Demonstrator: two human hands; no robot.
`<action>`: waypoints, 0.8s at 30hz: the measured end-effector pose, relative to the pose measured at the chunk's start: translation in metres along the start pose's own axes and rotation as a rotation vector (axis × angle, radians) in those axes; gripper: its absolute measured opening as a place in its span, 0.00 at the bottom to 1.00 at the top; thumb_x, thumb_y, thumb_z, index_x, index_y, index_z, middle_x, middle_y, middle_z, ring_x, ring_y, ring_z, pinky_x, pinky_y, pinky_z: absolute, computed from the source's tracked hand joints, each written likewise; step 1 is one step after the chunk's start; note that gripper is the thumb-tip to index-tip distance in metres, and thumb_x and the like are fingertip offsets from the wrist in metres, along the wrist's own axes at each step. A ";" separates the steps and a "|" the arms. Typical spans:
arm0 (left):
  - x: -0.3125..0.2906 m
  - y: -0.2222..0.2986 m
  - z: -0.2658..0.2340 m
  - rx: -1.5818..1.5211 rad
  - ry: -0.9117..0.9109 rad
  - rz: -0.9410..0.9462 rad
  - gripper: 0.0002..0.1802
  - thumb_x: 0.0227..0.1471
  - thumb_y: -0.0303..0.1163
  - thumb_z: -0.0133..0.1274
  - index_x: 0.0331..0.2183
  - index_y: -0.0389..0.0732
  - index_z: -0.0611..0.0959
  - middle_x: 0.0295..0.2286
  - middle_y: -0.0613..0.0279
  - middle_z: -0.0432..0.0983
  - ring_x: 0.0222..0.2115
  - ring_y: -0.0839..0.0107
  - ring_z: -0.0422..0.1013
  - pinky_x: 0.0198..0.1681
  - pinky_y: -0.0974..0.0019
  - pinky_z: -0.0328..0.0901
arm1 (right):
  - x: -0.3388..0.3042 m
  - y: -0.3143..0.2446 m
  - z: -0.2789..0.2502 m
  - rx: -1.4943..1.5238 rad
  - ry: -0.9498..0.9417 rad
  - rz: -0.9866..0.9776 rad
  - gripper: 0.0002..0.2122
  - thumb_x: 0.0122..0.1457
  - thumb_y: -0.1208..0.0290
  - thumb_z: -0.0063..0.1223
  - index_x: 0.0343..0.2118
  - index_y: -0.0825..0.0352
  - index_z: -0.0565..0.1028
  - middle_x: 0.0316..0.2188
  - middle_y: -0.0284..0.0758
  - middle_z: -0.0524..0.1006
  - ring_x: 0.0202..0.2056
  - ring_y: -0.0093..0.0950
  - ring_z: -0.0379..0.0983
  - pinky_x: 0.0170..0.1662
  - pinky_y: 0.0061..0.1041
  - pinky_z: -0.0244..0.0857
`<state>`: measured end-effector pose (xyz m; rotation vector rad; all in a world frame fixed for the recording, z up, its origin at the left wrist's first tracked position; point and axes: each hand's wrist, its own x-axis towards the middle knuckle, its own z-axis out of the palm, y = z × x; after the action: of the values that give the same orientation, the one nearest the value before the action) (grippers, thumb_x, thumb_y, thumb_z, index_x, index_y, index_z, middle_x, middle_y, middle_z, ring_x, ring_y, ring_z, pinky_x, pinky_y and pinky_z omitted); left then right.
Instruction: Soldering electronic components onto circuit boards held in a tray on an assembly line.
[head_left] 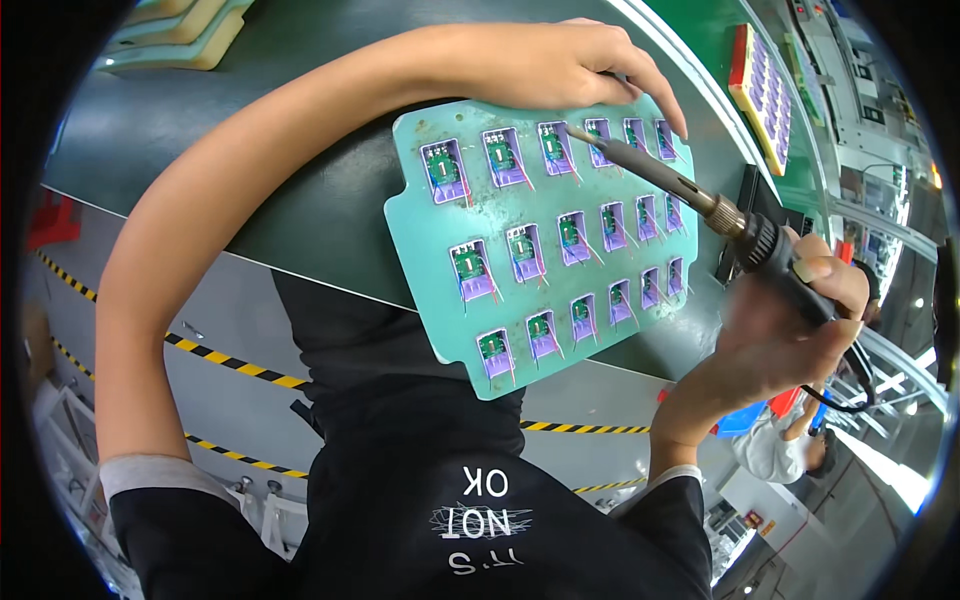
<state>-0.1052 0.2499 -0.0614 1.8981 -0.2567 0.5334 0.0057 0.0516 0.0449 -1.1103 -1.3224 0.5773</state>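
Note:
My right hand [800, 310] is closed round the handle of a soldering iron [705, 200]. Its tip points left, over the far row of a green tray [545, 205], by the third pocket from the left. Whether it touches a part there I cannot tell. The tray has three rows of purple pockets, each with a small green circuit board [470, 262] and thin red and blue wires. My left arm reaches round the tray's left side, and my left hand [580, 65] grips its far edge, fingers bent over the far right corner.
The tray's near edge overhangs the dark green table [310, 190]. Foam-like pale blocks [180, 35] lie at the far left. Another filled tray [762, 100], red and yellow, is at the far right. A person [775, 450] is in the background at right.

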 end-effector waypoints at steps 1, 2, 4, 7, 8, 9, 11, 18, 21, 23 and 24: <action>-0.001 0.001 -0.001 0.028 0.003 -0.003 0.17 0.52 0.24 0.40 0.43 0.39 0.77 0.42 0.55 0.72 0.44 0.64 0.68 0.49 0.64 0.59 | -0.001 0.000 0.008 -0.070 0.025 -0.028 0.16 0.59 0.59 0.44 0.32 0.72 0.68 0.16 0.39 0.69 0.10 0.18 0.57 0.12 0.15 0.56; 0.000 0.002 -0.001 0.027 0.001 -0.003 0.17 0.52 0.24 0.40 0.43 0.39 0.77 0.42 0.55 0.72 0.44 0.64 0.68 0.49 0.64 0.59 | -0.002 -0.007 0.015 -0.147 0.065 0.013 0.15 0.58 0.60 0.46 0.30 0.71 0.68 0.17 0.40 0.70 0.10 0.17 0.57 0.13 0.15 0.54; 0.003 0.004 0.000 -0.041 -0.018 -0.048 0.16 0.51 0.23 0.41 0.42 0.39 0.78 0.41 0.54 0.73 0.43 0.62 0.68 0.49 0.64 0.59 | 0.000 -0.005 0.027 -0.153 0.096 -0.072 0.11 0.57 0.66 0.38 0.25 0.66 0.69 0.11 0.28 0.59 0.11 0.14 0.47 0.12 0.13 0.42; 0.003 0.030 -0.003 0.165 0.004 -0.131 0.17 0.52 0.28 0.42 0.45 0.45 0.76 0.42 0.60 0.71 0.45 0.62 0.64 0.54 0.62 0.51 | -0.003 -0.005 0.029 -0.207 0.015 -0.081 0.10 0.56 0.66 0.40 0.25 0.68 0.68 0.10 0.27 0.59 0.09 0.14 0.49 0.15 0.14 0.46; -0.001 0.028 0.006 0.239 0.130 -0.106 0.17 0.49 0.24 0.42 0.41 0.47 0.78 0.39 0.64 0.72 0.42 0.63 0.64 0.54 0.61 0.48 | -0.004 -0.003 0.035 -0.210 0.014 -0.084 0.10 0.56 0.66 0.40 0.24 0.68 0.67 0.10 0.27 0.60 0.09 0.14 0.49 0.16 0.14 0.47; -0.007 0.024 0.005 0.247 0.133 -0.124 0.17 0.49 0.24 0.42 0.41 0.47 0.78 0.39 0.64 0.72 0.42 0.63 0.64 0.54 0.61 0.48 | -0.004 0.001 0.034 -0.181 -0.044 -0.117 0.09 0.55 0.67 0.42 0.25 0.68 0.66 0.10 0.28 0.60 0.09 0.14 0.49 0.16 0.15 0.47; -0.013 0.021 0.008 0.218 0.213 -0.077 0.18 0.50 0.24 0.41 0.42 0.47 0.77 0.39 0.63 0.72 0.42 0.62 0.64 0.54 0.59 0.49 | -0.006 0.002 0.043 -0.123 -0.059 -0.103 0.08 0.53 0.68 0.45 0.26 0.67 0.65 0.11 0.29 0.61 0.10 0.17 0.52 0.16 0.18 0.47; -0.007 0.015 -0.001 -0.011 0.134 -0.047 0.20 0.52 0.26 0.39 0.48 0.35 0.70 0.42 0.47 0.69 0.46 0.54 0.63 0.52 0.59 0.56 | -0.014 0.004 0.045 -0.132 -0.139 -0.089 0.08 0.52 0.70 0.46 0.26 0.68 0.63 0.10 0.33 0.59 0.11 0.23 0.52 0.15 0.22 0.45; -0.008 0.014 -0.006 -0.037 0.103 0.011 0.20 0.52 0.27 0.40 0.47 0.31 0.70 0.42 0.43 0.69 0.46 0.52 0.64 0.51 0.59 0.58 | -0.018 0.006 0.042 -0.150 -0.155 -0.103 0.10 0.54 0.66 0.47 0.27 0.67 0.63 0.11 0.31 0.60 0.12 0.22 0.53 0.15 0.22 0.45; -0.010 0.015 -0.008 -0.062 0.085 0.020 0.20 0.52 0.27 0.41 0.47 0.31 0.70 0.42 0.42 0.69 0.46 0.52 0.65 0.50 0.60 0.59 | -0.021 0.008 0.038 -0.131 -0.173 -0.154 0.13 0.52 0.64 0.55 0.31 0.68 0.67 0.14 0.32 0.69 0.13 0.24 0.63 0.14 0.21 0.53; -0.010 0.015 -0.010 -0.091 0.071 0.002 0.19 0.52 0.27 0.41 0.46 0.30 0.70 0.41 0.42 0.70 0.45 0.53 0.66 0.49 0.61 0.60 | -0.022 0.008 0.039 -0.166 -0.184 -0.160 0.12 0.52 0.65 0.55 0.30 0.68 0.68 0.14 0.32 0.69 0.13 0.24 0.63 0.14 0.21 0.53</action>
<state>-0.1221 0.2522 -0.0508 1.7879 -0.2327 0.5796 -0.0337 0.0478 0.0233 -1.0928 -1.6270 0.4663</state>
